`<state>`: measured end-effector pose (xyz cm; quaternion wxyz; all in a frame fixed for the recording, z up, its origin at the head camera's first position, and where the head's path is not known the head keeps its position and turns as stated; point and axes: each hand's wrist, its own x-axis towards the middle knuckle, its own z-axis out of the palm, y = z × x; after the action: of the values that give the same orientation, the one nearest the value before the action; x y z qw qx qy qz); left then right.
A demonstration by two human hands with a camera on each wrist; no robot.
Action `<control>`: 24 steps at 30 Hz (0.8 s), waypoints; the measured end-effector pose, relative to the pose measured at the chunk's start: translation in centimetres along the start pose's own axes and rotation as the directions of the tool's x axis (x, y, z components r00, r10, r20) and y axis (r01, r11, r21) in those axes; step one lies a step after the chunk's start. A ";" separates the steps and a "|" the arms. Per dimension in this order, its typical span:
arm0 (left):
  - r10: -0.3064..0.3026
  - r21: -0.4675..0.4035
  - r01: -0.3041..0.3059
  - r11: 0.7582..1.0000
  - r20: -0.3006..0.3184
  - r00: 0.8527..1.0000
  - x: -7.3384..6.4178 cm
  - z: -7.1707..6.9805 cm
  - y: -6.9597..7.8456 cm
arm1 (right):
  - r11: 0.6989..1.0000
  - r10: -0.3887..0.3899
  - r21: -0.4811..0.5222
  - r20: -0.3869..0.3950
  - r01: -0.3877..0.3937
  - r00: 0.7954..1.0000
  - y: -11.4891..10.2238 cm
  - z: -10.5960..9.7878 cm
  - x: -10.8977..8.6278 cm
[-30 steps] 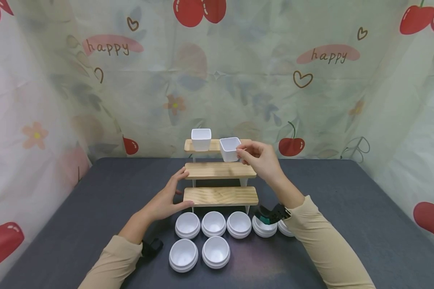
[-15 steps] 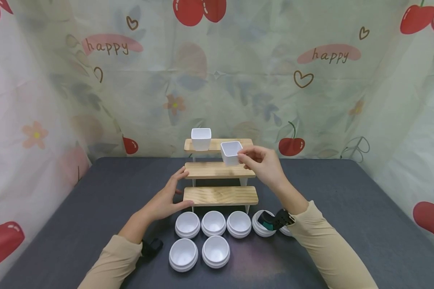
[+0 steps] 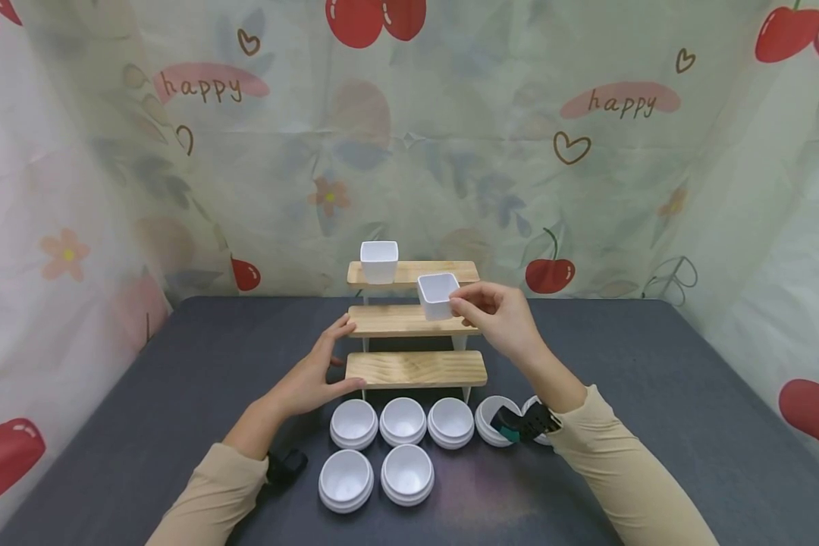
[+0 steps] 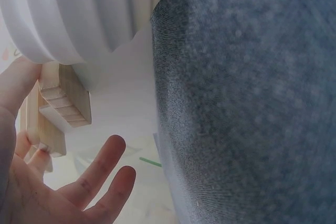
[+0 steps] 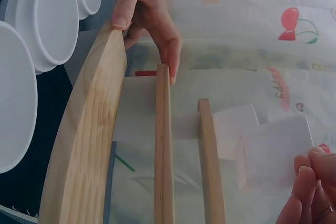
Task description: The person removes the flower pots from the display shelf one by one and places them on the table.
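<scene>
A three-tier wooden stand (image 3: pixel 416 369) stands mid-table. My left hand (image 3: pixel 314 375) spreads along its left side, thumb at the bottom shelf's end and fingertips at the middle shelf's end; in the left wrist view two other fingers (image 4: pixel 107 156) stick out straight, apart from the wood. With thumb and fingertips my right hand (image 3: pixel 501 315) pinches the right edge of a white square cup (image 3: pixel 437 298), which overlaps the middle shelf (image 3: pixel 392 322) in the head view. A second white square cup (image 3: pixel 379 263) sits upright on the top shelf's left part.
Several round white bowls (image 3: pixel 403 422) line up in front of the stand, some partly behind the right wrist's black strap. Two more round bowls (image 3: pixel 346 481) stand nearer. Behind the dark tabletop (image 3: pixel 246 341) hangs a cherry-printed curtain (image 3: pixel 409 167).
My right hand has come down and slightly toward me with the pinched square cup, from top-shelf height to over the middle shelf. The left hand keeps its place.
</scene>
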<state>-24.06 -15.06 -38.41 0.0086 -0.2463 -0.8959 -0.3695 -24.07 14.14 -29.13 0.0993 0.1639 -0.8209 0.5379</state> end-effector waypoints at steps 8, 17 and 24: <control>0.005 -0.001 -0.005 1.000 -0.003 1.000 0.0 0.0 -0.1 | 0.999 0.004 -0.040 0.014 -0.003 1.000 0.4 -0.3 -0.5; 0.004 -0.003 -0.004 1.000 -0.003 1.000 0.0 0.0 -0.1 | 0.999 0.004 -0.045 0.018 -0.003 1.000 0.5 -0.4 -1.2; 0.003 0.000 -0.003 1.000 -0.006 1.000 0.1 0.0 -0.2 | 0.998 0.023 -0.054 0.032 -0.021 0.999 0.7 -0.5 -1.8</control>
<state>-24.22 -15.13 -38.53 0.0119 -0.2464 -0.8956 -0.3703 -22.71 15.09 -30.11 0.0844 0.1609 -0.8384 0.5140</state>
